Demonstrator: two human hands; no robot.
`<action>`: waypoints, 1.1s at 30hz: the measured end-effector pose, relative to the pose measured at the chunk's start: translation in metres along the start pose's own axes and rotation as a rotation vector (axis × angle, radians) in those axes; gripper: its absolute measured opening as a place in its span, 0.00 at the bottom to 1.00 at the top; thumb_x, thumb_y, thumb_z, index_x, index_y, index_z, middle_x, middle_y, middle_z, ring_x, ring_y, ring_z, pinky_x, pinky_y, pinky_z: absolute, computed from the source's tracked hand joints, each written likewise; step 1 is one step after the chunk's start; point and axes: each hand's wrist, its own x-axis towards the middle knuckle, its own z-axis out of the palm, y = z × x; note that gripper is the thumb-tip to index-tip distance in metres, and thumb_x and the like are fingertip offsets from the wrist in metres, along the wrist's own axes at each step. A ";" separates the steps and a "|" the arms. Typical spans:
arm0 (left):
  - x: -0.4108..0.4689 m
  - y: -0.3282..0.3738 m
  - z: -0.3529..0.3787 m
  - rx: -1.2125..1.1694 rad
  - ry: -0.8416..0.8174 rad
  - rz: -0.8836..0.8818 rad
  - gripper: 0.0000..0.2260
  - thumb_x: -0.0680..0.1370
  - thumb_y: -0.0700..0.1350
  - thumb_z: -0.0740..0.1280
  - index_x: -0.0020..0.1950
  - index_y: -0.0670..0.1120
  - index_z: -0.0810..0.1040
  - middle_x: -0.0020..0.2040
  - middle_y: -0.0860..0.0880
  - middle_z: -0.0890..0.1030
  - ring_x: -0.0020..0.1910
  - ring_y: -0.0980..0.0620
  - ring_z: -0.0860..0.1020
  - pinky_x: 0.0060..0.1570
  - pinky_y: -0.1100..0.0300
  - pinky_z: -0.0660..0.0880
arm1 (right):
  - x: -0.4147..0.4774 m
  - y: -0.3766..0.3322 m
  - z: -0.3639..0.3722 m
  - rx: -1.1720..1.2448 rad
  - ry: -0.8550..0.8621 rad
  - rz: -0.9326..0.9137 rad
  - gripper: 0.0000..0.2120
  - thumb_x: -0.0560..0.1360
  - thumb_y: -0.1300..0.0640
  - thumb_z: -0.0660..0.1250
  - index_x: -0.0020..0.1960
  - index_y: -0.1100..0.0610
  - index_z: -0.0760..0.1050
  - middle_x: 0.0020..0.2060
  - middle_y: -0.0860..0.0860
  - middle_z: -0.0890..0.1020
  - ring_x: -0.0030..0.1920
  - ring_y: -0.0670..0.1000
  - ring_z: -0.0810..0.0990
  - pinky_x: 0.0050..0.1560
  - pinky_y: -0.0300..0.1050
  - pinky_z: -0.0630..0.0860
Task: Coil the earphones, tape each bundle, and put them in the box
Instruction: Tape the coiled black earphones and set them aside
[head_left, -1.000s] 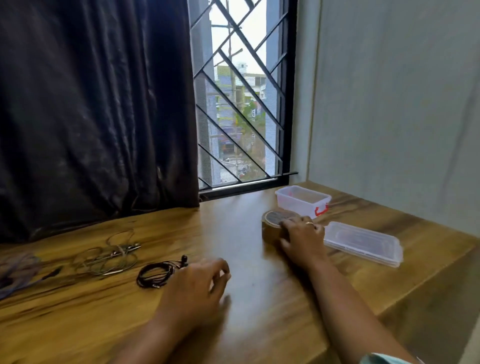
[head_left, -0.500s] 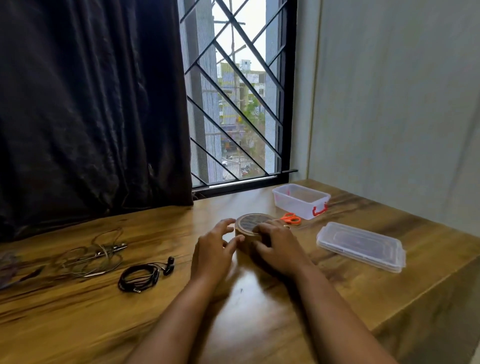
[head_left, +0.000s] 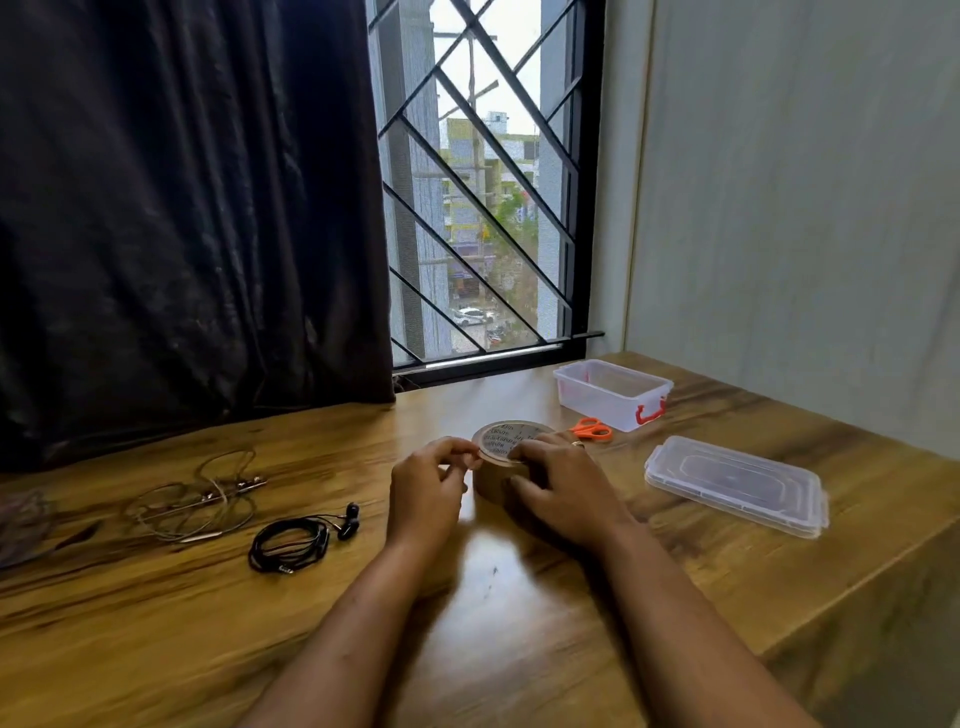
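Taping is in hand: the right grip (head_left: 563, 493) is clamped around the one brown tape roll (head_left: 511, 441) on the counter (head_left: 519, 623), and the left grip (head_left: 423, 499) pinches its rim. The next move, I judge, is to free the tape's end and cut a strip.

Left of the left grip lie one coiled black earphones (head_left: 296, 543) and one loose pale earphones (head_left: 197, 506). Beyond the right grip are one orange scissors (head_left: 589, 430), one clear box (head_left: 597, 408) and one lid (head_left: 735, 483).

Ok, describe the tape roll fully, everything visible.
The tape roll is brown, lying flat on the wooden table, its top covered by a pale printed disc. The right hand curls round its near side; the left hand pinches at its left rim. Orange scissors lie just beyond it.
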 end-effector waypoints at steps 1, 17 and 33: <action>0.000 -0.001 0.000 0.009 0.001 -0.002 0.11 0.75 0.38 0.68 0.42 0.55 0.81 0.38 0.57 0.82 0.32 0.59 0.79 0.34 0.56 0.79 | 0.000 0.000 0.000 -0.003 -0.002 -0.001 0.21 0.67 0.46 0.60 0.55 0.51 0.79 0.56 0.49 0.80 0.59 0.52 0.73 0.60 0.52 0.70; 0.001 -0.001 -0.014 -0.170 0.051 -0.150 0.11 0.78 0.35 0.58 0.46 0.48 0.76 0.43 0.48 0.76 0.35 0.50 0.73 0.29 0.58 0.75 | 0.004 0.009 0.004 -0.231 0.083 0.042 0.17 0.76 0.48 0.62 0.64 0.48 0.74 0.63 0.48 0.76 0.65 0.53 0.70 0.63 0.51 0.66; -0.009 0.013 -0.098 -0.048 0.124 0.019 0.10 0.73 0.36 0.70 0.41 0.52 0.77 0.32 0.52 0.78 0.26 0.60 0.72 0.28 0.61 0.69 | 0.017 -0.111 0.031 0.696 -0.027 -0.109 0.09 0.70 0.53 0.75 0.49 0.48 0.80 0.42 0.44 0.82 0.45 0.39 0.80 0.45 0.36 0.77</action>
